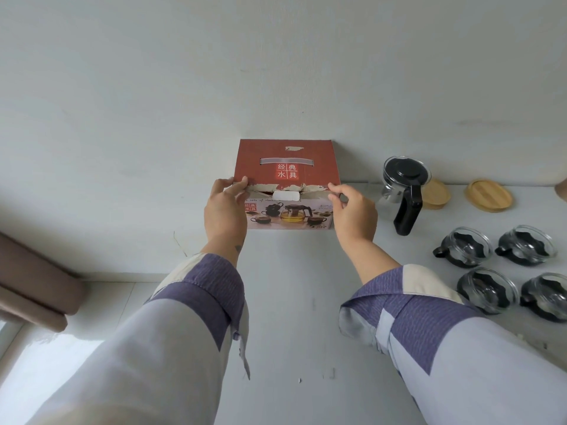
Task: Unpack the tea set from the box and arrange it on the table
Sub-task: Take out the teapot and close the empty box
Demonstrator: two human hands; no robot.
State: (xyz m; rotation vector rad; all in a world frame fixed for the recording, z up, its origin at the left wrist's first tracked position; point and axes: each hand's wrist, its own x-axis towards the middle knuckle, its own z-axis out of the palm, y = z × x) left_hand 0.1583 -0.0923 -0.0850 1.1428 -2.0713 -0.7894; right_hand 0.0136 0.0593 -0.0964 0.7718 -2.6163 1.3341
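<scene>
Two forearms in pale sleeves with purple striped cuffs reach forward over the white table toward the red cardboard box, which stands against the wall near the table's back edge. The left hand pinches the torn front edge of the lid at its left corner, thumb and fingers curled over the flap; the right hand pinches the same edge at the right corner, fingers bent around the card. Both wrists are roughly level, palms turned inward, so the lid is held evenly from both ends. To the right, well apart from the box, stand the glass teapot with its black lid and handle, two round wooden coasters behind it, and four glass cups in black holders set two by two. The set seems largely unpacked already. The box is probably light, thin card, and its ragged lip looks weak, so the corners are the safer hold. The glassware is fragile and likely slippery; the teapot is best taken by its handle.
</scene>
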